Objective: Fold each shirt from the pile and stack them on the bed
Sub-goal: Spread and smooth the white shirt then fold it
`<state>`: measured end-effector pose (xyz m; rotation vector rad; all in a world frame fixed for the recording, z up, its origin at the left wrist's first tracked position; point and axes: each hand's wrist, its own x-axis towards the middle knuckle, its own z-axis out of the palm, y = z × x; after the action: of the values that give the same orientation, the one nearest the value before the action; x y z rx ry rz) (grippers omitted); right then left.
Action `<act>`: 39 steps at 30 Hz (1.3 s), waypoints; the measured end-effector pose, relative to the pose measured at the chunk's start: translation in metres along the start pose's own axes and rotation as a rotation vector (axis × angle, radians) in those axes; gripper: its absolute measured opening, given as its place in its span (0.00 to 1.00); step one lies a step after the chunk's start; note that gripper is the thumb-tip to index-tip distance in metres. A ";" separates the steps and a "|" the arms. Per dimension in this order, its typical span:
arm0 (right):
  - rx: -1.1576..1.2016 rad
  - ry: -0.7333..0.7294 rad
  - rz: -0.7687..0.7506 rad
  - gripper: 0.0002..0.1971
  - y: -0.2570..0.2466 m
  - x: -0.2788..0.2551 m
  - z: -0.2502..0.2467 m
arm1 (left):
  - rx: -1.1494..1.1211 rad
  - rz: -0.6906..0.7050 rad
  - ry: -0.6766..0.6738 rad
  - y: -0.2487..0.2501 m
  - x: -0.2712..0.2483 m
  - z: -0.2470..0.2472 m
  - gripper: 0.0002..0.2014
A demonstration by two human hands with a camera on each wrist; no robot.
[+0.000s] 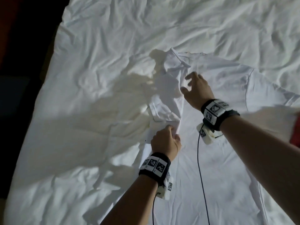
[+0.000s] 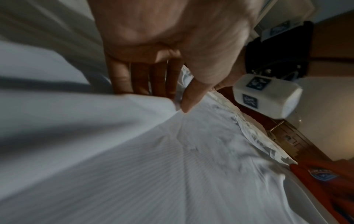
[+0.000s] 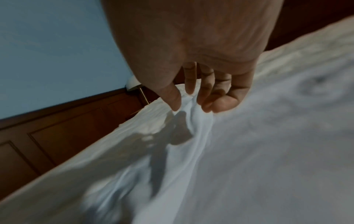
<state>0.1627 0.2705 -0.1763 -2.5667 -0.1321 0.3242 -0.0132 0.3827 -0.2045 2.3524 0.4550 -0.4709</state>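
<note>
1. Around the work we see a bed (image 1: 100, 38) under a rumpled white sheet filling most of the head view, a dark floor strip down the left edge, and a red-orange garment (image 2: 314, 186) at the lower right of the left wrist view. A dark wood panel (image 3: 57, 136) runs beside the bed in the right wrist view.
2. We count one white shirt (image 1: 211, 159) spread out, two hands, two marker wristbands, and two thin black cables hanging over the shirt.
3. The shirt lies flat at centre and lower right of the head view, its long axis running from the collar at upper centre down toward the bottom edge, with its left side turned inward.
4. Our left hand (image 1: 164, 142) pinches the folded edge, thumb against fingers (image 2: 122, 78).
5. Our right hand (image 1: 197, 89) hovers at the upper fold with loosely spread, bent fingers; its grip holds nothing we can see.
</note>
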 end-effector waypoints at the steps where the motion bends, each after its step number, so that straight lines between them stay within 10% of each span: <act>1: 0.018 -0.022 0.011 0.17 0.002 -0.019 0.007 | 0.033 0.005 -0.020 -0.007 -0.008 -0.004 0.13; 10: -0.017 -0.270 -0.293 0.20 0.008 -0.198 0.078 | 0.204 -0.088 -0.141 -0.077 -0.095 -0.036 0.11; 23: -0.156 -0.345 -0.509 0.10 -0.008 -0.245 0.094 | 0.341 -0.075 -0.126 -0.117 -0.192 -0.046 0.05; 35: 0.141 -0.227 -0.040 0.25 0.009 -0.267 0.075 | 0.255 0.062 -0.212 -0.066 -0.238 0.001 0.03; 39: 0.493 -0.118 0.216 0.12 0.019 -0.263 0.075 | 0.258 0.077 -0.174 -0.067 -0.237 0.023 0.07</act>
<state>-0.1100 0.2502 -0.1949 -2.0745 0.1657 0.5183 -0.2541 0.3688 -0.1520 2.5355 0.2327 -0.7273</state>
